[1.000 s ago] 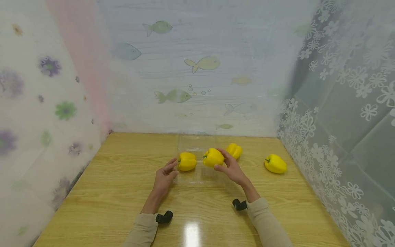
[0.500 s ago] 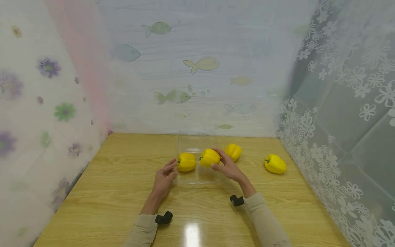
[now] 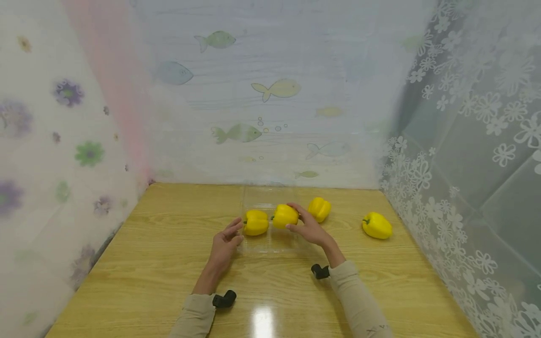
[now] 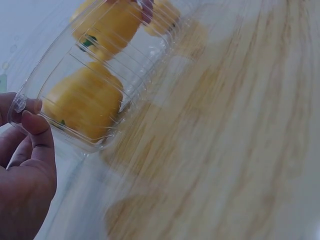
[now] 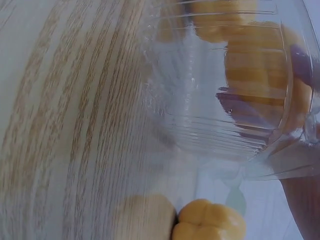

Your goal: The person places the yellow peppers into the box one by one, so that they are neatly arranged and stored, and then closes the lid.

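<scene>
1. Closest in, two beige cloth sleeves (image 3: 357, 298) reach over the pale wood-grain table (image 3: 169, 272), with a broad stretch of wood between them and the near wall of the clear, ribbed plastic container (image 3: 270, 244).
2. The person's left hand (image 3: 226, 245) pinches that container's left rim between thumb and fingertip.
3. Inside, on the left, the plump yellow bell pepper with a green stem (image 3: 256, 223) lies on its side, stem leftward, long axis across the table.
4. The right hand (image 3: 310, 228) curls thumb and fingers round a second yellow bell pepper (image 3: 284, 216) at the container's right half. Its stem points left, toward its neighbour; I can't tell whether it touches the bottom.
5. Well apart, near the table's right edge, sits a third yellow bell pepper (image 3: 377, 225), stem pointing left and away.
6. Just beyond the right hand lies a fourth yellow bell pepper (image 3: 319, 209).
7. Farthest, a fish-print fabric backdrop (image 3: 274, 112) closes off the table's back edge.
</scene>
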A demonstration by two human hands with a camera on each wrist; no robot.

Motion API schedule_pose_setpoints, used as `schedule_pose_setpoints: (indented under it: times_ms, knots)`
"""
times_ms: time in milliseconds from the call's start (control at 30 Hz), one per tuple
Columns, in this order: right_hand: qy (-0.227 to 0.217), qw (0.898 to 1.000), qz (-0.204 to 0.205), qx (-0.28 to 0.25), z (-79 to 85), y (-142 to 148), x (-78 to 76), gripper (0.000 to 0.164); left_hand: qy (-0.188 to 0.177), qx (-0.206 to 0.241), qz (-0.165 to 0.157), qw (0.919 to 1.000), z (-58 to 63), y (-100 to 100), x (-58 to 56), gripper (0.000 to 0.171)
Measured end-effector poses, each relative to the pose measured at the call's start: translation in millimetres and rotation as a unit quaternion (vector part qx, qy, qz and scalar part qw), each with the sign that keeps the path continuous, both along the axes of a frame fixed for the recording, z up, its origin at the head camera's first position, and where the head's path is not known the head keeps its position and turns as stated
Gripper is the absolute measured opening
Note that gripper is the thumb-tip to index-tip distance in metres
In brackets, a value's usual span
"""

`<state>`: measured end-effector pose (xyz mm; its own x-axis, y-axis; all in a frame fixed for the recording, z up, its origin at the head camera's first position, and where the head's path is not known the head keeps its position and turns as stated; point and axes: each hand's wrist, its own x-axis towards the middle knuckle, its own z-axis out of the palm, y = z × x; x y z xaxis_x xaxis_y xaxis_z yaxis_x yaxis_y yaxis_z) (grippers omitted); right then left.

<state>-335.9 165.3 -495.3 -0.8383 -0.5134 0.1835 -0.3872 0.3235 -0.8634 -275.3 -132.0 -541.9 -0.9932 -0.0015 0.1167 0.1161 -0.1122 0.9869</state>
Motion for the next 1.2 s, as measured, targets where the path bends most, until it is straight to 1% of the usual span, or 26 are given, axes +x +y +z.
schedule_pose_setpoints:
  times_ms: [167,367,533,600,767,833,1000,1200]
  knots:
    - [-0.003,1.0,0.004,0.01,1.3,-1,-4.6,0.07,0.001,0.0,0.002,1.0,0.7,-1,-1.1,0.041]
    - [-0.029,0.999,0.015,0.018,4.0,-1,-6.7,0.069,0.001,0.0,0.006,1.0,1.1,-1,-1.4,0.041]
    - [-0.037,0.998,0.009,0.059,8.1,-3,-6.0,0.067,-0.002,0.01,0.0,1.0,-0.3,0,-1.5,0.042]
    - [-0.046,0.996,0.007,0.073,9.8,-4,-5.8,0.066,-0.003,0.01,-0.002,0.9999,-0.9,0,-1.4,0.042]
    - [-0.067,0.993,-0.007,0.093,11.8,-8,-5.8,0.066,-0.006,0.008,0.0,0.9999,-1.1,0,-0.6,0.041]
    - [-0.068,0.993,-0.018,0.097,11.2,-10,-6.1,0.066,-0.006,0.008,0.002,1.0,-0.8,0,-0.5,0.041]
    - [-0.063,0.993,-0.038,0.091,7.4,-14,-4.6,0.068,-0.004,0.007,0.003,1.0,-0.6,1,-0.8,0.04]
    - [-0.058,0.995,-0.048,0.062,1.5,-17,-3.6,0.069,-0.003,0.01,0.002,0.9999,-1.2,0,-1.4,0.04]
